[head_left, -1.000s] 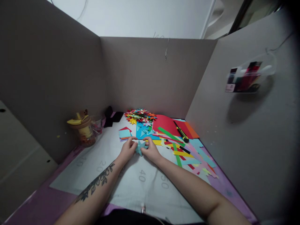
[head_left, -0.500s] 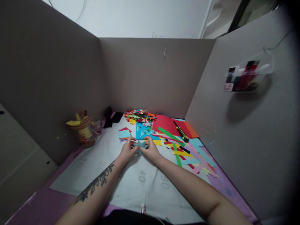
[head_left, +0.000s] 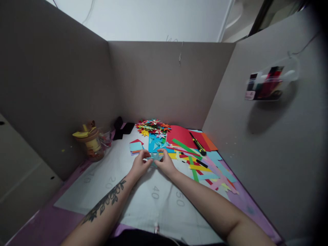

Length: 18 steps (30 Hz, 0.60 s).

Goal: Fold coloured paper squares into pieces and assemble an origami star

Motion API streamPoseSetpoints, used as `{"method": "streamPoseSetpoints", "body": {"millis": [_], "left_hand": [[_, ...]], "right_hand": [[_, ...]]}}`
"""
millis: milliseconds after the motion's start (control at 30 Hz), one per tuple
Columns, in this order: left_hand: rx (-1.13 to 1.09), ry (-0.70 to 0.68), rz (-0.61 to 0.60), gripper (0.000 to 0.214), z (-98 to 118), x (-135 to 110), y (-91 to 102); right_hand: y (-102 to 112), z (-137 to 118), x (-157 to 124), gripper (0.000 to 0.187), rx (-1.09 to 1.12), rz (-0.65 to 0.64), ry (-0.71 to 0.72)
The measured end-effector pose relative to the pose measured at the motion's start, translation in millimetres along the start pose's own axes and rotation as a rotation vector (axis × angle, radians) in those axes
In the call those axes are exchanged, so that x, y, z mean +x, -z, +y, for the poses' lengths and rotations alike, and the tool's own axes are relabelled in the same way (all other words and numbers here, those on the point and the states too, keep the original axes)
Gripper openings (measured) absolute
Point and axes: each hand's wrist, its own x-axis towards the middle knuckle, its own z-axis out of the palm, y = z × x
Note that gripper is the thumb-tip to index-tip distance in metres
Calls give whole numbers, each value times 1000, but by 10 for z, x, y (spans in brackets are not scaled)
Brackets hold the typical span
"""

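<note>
Between my hands is a light blue folded paper star (head_left: 155,157), with several points showing. My left hand (head_left: 141,162) pinches its left side with thumb and fingers. On the opposite side my right hand (head_left: 165,163) grips it the same way, the thumb at the front. Just beyond my fingers, light blue folded paper pieces (head_left: 159,145) lie on a blue sheet (head_left: 151,139). A small stack of square coloured papers (head_left: 136,146) is close to my left fingertips.
A heap of colourful paper stars (head_left: 151,126) sits at the back. Red paper (head_left: 178,134) and a utility knife (head_left: 198,144) lie right of it, with scattered paper strips (head_left: 202,168) nearer. A lidded cup (head_left: 91,141) stands left. A plastic container (head_left: 269,83) hangs on the right wall.
The paper star has tilted and shifted slightly between my fingers. Both hands stay at nearly the same place, still gripping it.
</note>
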Motion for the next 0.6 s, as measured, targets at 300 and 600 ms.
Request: {"method": "streamPoseSetpoints", "body": {"millis": [300,600], "left_hand": [[242,-211,-23,7,25,-7,63],[350,-270,2,9,49,-17,77]], "right_hand": [[12,42,9,42,-71,59,50],[13,-28,-15,40,-127,76,80]]}}
